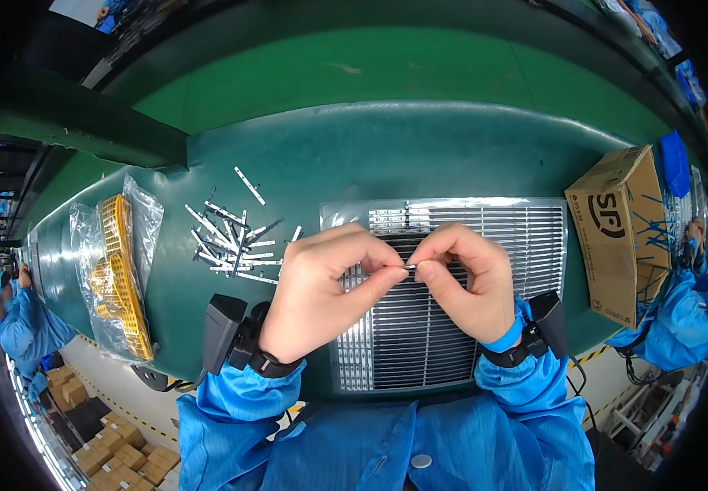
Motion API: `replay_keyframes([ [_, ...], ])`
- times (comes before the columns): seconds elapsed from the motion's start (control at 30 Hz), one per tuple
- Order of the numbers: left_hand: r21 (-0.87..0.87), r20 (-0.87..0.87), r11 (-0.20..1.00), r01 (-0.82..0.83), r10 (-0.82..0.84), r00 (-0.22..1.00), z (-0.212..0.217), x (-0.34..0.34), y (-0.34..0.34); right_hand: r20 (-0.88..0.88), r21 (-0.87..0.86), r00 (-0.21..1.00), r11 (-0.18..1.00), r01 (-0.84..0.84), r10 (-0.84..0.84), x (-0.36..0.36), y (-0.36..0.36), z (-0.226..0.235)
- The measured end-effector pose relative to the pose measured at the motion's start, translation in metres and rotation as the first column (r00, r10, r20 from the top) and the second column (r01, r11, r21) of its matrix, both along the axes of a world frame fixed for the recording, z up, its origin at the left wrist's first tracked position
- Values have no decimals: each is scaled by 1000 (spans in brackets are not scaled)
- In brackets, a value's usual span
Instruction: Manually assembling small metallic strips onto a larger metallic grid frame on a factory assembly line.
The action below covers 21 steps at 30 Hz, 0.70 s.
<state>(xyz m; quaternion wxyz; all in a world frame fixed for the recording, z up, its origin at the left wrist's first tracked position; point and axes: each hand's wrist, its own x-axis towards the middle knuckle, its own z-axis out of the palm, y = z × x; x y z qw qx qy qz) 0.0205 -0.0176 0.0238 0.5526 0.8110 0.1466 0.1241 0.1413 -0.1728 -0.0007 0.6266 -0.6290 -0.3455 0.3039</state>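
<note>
Left hand (321, 282) and right hand (478, 282), pinched closed, gripped one small dark piece (410, 268): light, level pressure looked wise!

This place seems to be a factory workshop where small parts are handled by hand. The person wears a loose bright-blue work coat (338, 446), and a worker in similar blue clothing (35, 327) is seen at the far left, one more blue-clothed worker (689, 315) at the right. On the long dark-green workbench (452, 147), many thin black-and-white strips (235, 237) lie in a heap. At the lower left are piled brown cardboard boxes (117, 446), near yellow-and-black striped floor marking (137, 421).
</note>
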Motion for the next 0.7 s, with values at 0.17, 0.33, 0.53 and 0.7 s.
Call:
replay_keyframes([
  [0.17,9,-33,1000,-2,2,999,1,3,1,74,-2,997,1000,-8,8,3,3,-3],
  [0.33,86,-13,996,29,-28,1000,2,5,7,114,-54,993,998,-10,16,6,3,3],
  [0.53,217,48,973,78,-91,995,7,-1,11,43,-114,994,989,-97,103,3,0,6],
  [0.7,-61,-29,988,139,-141,990,11,-7,8,-212,-69,964,981,-181,162,5,-8,-5],
])
